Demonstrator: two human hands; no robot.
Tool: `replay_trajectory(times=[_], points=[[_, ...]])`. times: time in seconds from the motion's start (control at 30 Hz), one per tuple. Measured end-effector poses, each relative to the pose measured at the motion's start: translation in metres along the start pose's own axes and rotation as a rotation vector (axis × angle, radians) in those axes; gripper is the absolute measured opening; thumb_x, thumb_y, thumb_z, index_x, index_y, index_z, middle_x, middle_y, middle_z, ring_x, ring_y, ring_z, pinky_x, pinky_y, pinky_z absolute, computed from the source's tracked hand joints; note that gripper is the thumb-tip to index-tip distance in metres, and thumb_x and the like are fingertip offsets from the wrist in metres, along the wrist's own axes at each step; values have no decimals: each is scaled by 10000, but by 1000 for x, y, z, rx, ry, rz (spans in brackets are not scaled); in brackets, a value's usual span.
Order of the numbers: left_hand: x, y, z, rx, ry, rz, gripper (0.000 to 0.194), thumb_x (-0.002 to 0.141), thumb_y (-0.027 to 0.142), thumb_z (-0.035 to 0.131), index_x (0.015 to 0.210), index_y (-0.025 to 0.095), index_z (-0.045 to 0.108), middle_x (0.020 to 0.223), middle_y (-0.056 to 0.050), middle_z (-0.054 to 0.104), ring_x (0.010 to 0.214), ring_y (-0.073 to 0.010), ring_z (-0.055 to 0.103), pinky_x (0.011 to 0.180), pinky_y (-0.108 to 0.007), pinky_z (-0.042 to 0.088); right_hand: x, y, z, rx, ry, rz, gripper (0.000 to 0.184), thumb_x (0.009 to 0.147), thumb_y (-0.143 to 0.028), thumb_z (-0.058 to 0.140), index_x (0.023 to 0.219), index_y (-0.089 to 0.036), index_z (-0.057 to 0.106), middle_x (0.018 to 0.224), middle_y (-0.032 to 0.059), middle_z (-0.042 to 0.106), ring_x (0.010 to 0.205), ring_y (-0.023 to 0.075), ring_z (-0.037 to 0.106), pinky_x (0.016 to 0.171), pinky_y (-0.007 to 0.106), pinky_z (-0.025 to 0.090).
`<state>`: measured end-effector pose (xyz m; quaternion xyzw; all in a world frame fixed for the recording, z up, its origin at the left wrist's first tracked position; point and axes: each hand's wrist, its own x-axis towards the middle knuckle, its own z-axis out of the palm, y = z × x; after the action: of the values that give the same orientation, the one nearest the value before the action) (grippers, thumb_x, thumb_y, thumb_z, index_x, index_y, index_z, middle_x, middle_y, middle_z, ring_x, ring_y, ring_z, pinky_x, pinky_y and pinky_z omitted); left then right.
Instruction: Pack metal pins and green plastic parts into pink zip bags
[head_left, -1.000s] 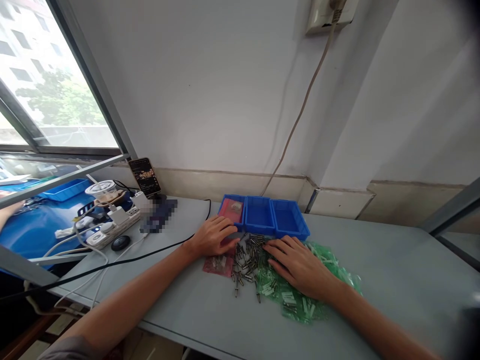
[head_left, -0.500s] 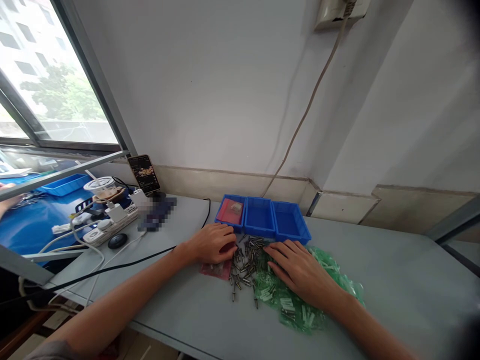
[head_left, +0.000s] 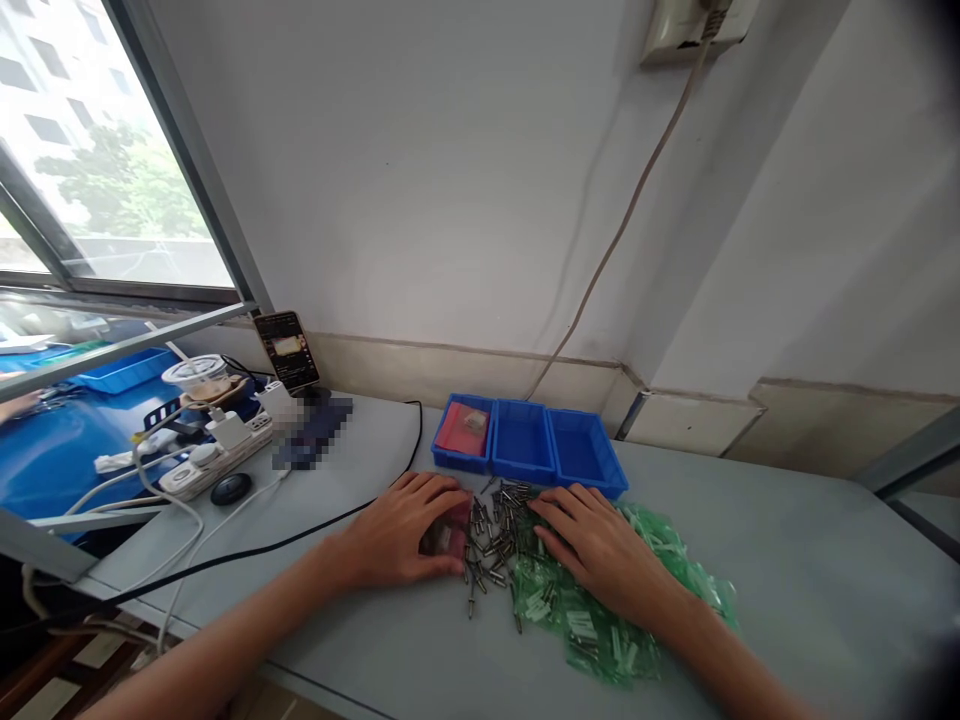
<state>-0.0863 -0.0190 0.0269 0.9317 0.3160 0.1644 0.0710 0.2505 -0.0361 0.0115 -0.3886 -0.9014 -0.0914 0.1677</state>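
Note:
My left hand (head_left: 401, 535) lies on the grey table with its fingers curled over a small red bag (head_left: 450, 537). Right beside it is a pile of small metal pins (head_left: 495, 540). My right hand (head_left: 600, 545) rests flat, fingers stretched out, on a heap of green plastic bags (head_left: 630, 620) with small white parts; its fingertips touch the pins. Just behind both hands stand three joined blue bins (head_left: 525, 445); the left one holds a red bag, the other two look empty.
A black cable (head_left: 225, 555) crosses the table (head_left: 810, 560) to the left. A phone (head_left: 286, 350) leans at the wall near a white power strip (head_left: 214, 455) with chargers and a cup. A wall cable (head_left: 622, 220) hangs from a socket. A blue tray sits far left.
My left hand slid back toward me along the red bag and curled over it. My right hand stayed on the green bags. The view shifted slightly.

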Motion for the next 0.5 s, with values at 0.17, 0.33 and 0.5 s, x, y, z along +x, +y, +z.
replay_trajectory(times=[0.17,0.33,0.5], points=[[-5,-8,13,-3,86,9,833,868,742,767,1492,232,558,1482,-163,621,1307,-367,621,1120,-507,485,2,-2,-3,-2,10,0,321,1150,-304,456,1320,-193,704,1215,131,746,1070,310,693,931,514,560],[-6,-12,17,-20,131,30,761,876,728,769,1434,233,616,1431,-158,657,1264,-350,640,1101,-504,502,2,-1,-1,-3,26,-2,320,1148,-297,457,1324,-196,705,1200,124,748,1057,308,698,937,518,555],[-6,-12,16,-49,127,12,765,852,733,792,1414,240,630,1476,-157,625,1339,-361,589,1155,-530,468,3,-1,-3,-5,15,-7,320,1151,-299,457,1322,-195,707,1195,123,749,1052,306,697,920,491,552]])
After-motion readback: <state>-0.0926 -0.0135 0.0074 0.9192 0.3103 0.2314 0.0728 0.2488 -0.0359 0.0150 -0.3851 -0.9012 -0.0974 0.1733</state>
